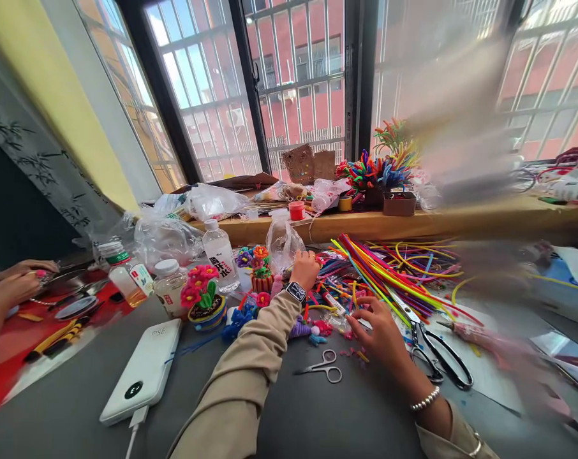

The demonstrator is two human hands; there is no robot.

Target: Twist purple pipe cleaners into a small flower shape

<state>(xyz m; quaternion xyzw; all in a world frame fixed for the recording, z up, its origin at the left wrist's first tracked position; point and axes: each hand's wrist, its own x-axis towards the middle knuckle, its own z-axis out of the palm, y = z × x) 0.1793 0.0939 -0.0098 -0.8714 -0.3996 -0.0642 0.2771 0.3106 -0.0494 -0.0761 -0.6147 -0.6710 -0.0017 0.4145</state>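
My left hand point(305, 269), with a smartwatch point(296, 292) at the wrist, reaches into the pile of craft bits beside a clear plastic bag point(283, 241). Its fingers curl downward and the fingertips are hidden. Bent and a little apart, the fingers of my right hand point(379, 330) hover by a small glue tube point(334, 303) and a short yellow-orange pipe cleaner point(355, 293); I see nothing clearly gripped. Small scissors point(325, 366) lie between my forearms. Large black-handled scissors point(430, 347) rest right of my right hand, near a bundle of long pipe cleaners point(375, 274).
Pipe-cleaner flowers in a pot point(207, 312), a water bottle point(221, 255), a jar point(169, 287) and a white power bank point(143, 370) stand or lie left. Another person's hands point(23, 280) work at far left. A blurred translucent shape point(485, 191) obscures the right side.
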